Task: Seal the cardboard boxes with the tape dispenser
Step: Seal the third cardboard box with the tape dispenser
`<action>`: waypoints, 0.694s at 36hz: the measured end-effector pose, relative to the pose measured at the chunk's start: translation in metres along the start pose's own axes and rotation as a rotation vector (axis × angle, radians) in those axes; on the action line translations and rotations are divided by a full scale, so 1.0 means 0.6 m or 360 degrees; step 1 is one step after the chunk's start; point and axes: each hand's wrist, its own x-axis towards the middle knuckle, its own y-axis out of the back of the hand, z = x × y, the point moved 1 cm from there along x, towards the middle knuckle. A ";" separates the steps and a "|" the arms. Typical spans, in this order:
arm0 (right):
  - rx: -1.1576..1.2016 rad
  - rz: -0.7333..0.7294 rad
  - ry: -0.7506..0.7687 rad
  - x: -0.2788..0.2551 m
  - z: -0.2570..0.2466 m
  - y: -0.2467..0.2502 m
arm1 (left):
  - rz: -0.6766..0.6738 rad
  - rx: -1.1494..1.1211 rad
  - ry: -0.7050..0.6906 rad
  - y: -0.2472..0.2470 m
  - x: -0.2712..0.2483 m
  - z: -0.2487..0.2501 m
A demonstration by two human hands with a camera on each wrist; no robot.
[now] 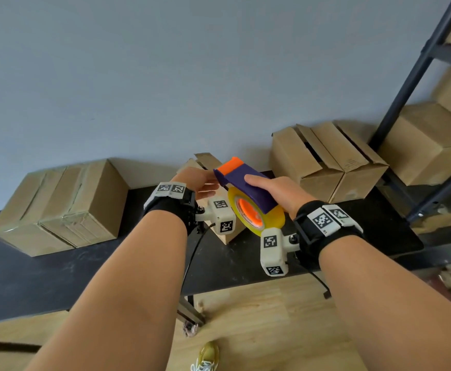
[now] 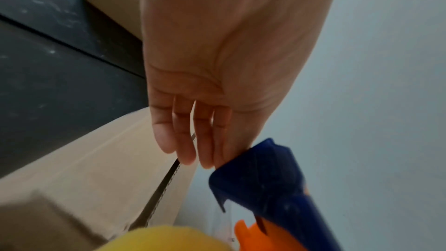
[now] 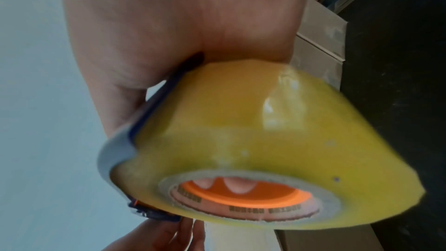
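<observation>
Both hands hold the tape dispenser (image 1: 248,188) in the air above a small cardboard box (image 1: 227,234) at the middle of the black table (image 1: 58,277). The dispenser has a dark blue body, an orange front piece and a yellow tape roll (image 3: 253,131). My right hand (image 1: 272,188) grips the body, thumb on top; its fingertips (image 3: 239,186) show through the roll's orange core. My left hand (image 1: 211,183) meets the dispenser's front end (image 2: 265,178), thumb and forefinger pinching it, the other fingers straight. The box (image 2: 108,159) below shows a dark seam gap between its flaps.
Taped boxes (image 1: 58,207) stand on the table at the left. Boxes with loose flaps (image 1: 326,162) stand at the back right. A dark metal rack (image 1: 420,103) with more boxes (image 1: 428,143) is at the far right. A shoe (image 1: 208,354) is on the wooden floor.
</observation>
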 end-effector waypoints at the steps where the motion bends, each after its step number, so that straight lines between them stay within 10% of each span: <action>1: -0.0016 0.0009 0.0004 0.002 -0.005 -0.003 | 0.0021 0.0025 -0.0043 0.005 0.008 0.005; 25: -0.0298 0.0292 0.0029 0.072 -0.095 -0.053 | 0.0602 0.0454 -0.0550 0.147 0.150 0.087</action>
